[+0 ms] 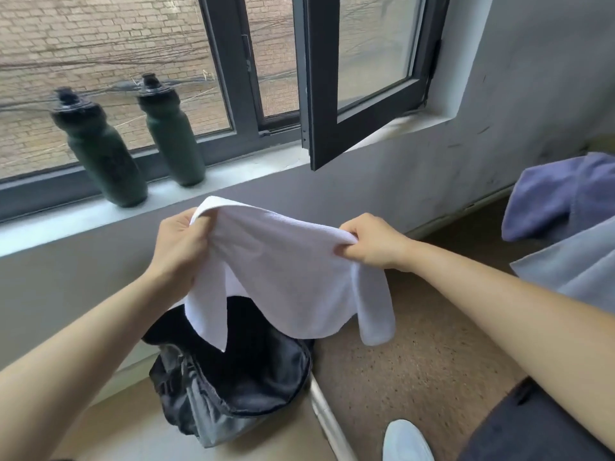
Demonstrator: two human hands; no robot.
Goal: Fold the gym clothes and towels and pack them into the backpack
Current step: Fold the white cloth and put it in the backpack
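**White towel up over the open backpack**

Both hands are up in front of me on the head view. My left hand (pixel 181 244) has the white towel (pixel 286 277) by its upper left edge, fingers curled round a bunch of cloth. My right hand (pixel 372 242) grasps the upper right edge, knuckles turned toward me.

The towel hangs in the air between them and sags in the middle. One corner dangles to a point on the left, and a doubled flap droops on the right.

Right below it is the black-and-grey backpack (pixel 206 417), sitting on the floor (pixel 432 361) with its mouth wide open. The pointed corner hangs in front of the opening, and I can't tell whether it touches the bag. Inside it's dark, and I can't make out any contents.

The backpack stands close to the grey wall under the windowsill (pixel 66 224). Up on the sill are two dark green water bottles, the left bottle (pixel 103 151) and the right bottle (pixel 173 138), both upright and near each other. A dark-framed window sash (pixel 362 81) is swung inward above the sill.

Over at the right edge, a purple towel (pixel 559 197) lies on a pale grey-blue cloth (pixel 579 261), well apart from the backpack. Down at the bottom there's a white shoe (pixel 404 442), just right of a white tube (pixel 329 417) that runs beside the bag.
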